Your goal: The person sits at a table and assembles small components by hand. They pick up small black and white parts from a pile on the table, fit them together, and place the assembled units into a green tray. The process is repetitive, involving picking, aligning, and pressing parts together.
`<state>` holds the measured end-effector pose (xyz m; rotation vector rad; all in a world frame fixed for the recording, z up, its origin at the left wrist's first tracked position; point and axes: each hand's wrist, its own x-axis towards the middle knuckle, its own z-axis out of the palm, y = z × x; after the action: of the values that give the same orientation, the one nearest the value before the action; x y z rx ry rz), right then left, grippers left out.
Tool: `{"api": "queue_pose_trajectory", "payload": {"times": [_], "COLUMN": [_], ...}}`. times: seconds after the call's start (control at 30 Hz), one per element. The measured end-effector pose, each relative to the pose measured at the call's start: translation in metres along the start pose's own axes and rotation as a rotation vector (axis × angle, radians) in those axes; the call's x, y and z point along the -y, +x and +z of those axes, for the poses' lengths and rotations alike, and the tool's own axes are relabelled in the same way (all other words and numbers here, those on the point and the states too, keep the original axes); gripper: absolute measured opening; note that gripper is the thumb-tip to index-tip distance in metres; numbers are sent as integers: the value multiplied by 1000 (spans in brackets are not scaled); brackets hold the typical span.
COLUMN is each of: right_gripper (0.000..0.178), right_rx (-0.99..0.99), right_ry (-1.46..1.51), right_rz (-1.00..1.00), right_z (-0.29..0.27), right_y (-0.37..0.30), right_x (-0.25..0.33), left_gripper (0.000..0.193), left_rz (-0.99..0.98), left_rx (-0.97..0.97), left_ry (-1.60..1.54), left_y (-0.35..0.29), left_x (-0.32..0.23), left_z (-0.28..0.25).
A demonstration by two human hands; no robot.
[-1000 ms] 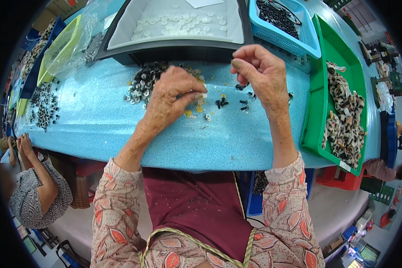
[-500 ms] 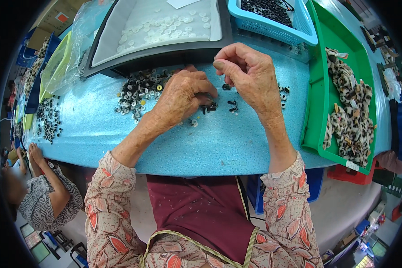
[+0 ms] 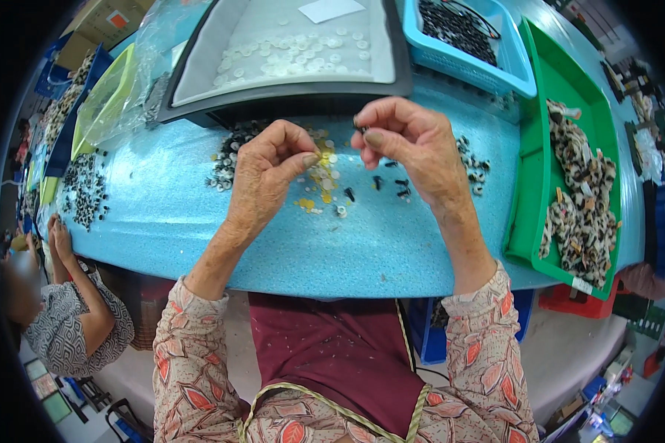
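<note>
My right hand (image 3: 417,148) is raised over the blue table, thumb and forefinger pinching a small black plastic part (image 3: 359,125). To its left, my left hand (image 3: 262,173) is also closed in a pinch; whatever sits at its fingertips is too small to name. Small yellow and white discs (image 3: 326,177) lie scattered between the hands. Several loose black pegs (image 3: 403,189) rest below my right hand, and another black peg (image 3: 349,194) lies nearer my left. A heap of small black and white parts (image 3: 225,159) is partly hidden behind my left hand.
A black-rimmed tray (image 3: 281,101) of white discs stands beyond the hands. Right of it are a light-blue basket (image 3: 469,61) of black parts and a green tray (image 3: 526,214) with spotted plush pieces. Another person (image 3: 81,317) sits at far left, near more black parts (image 3: 83,188).
My left hand has drawn back left from the black pegs and turned into a pinch, uncovering yellow and white discs. A black part now shows at my right fingertips. The whole view has shifted slightly.
</note>
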<state>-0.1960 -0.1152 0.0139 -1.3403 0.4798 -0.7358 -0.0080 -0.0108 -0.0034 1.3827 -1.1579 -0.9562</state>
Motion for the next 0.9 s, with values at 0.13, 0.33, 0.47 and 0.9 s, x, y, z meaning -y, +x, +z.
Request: {"api": "queue_pose_trajectory", "payload": {"times": [0.13, 0.33, 0.47, 0.9], "right_gripper": [16, 15, 14, 13], "right_rx": [60, 75, 80, 75], "right_ry": [110, 74, -17, 11], "right_rz": [69, 102, 122, 150], "right_z": [14, 17, 20, 20], "right_y": [-2, -3, -2, -1], "right_x": [-5, -13, -16, -18], "left_gripper": [18, 18, 18, 20], "left_rz": [-25, -61, -73, -68], "left_rx": [-72, -125, -112, -55], "left_ry": [-275, -512, -514, -514], "left_y": [-2, -2, -4, -2], "left_x": [-1, 7, 6, 7], "left_z": [-1, 4, 5, 2]}}
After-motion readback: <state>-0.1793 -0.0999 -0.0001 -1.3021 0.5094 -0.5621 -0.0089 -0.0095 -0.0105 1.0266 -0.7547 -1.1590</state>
